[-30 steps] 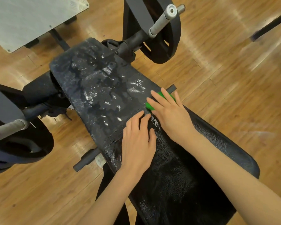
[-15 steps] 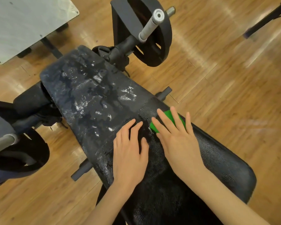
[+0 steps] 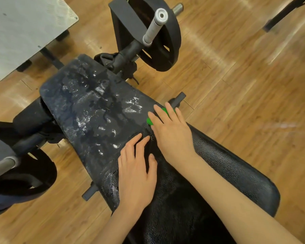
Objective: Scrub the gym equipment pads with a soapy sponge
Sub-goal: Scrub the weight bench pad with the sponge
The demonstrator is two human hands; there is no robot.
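Flat, right hand pressing sponge — pad edge

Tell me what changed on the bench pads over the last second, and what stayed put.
The right hand slid the green sponge back toward the near pad half a second ago, then pushed it forward again to the seam beside the sudsy far pad. Its straight fingers press the sponge flat throughout; nothing was let go. The left hand stayed flat on the near pad by the seam. The suds look unchanged.
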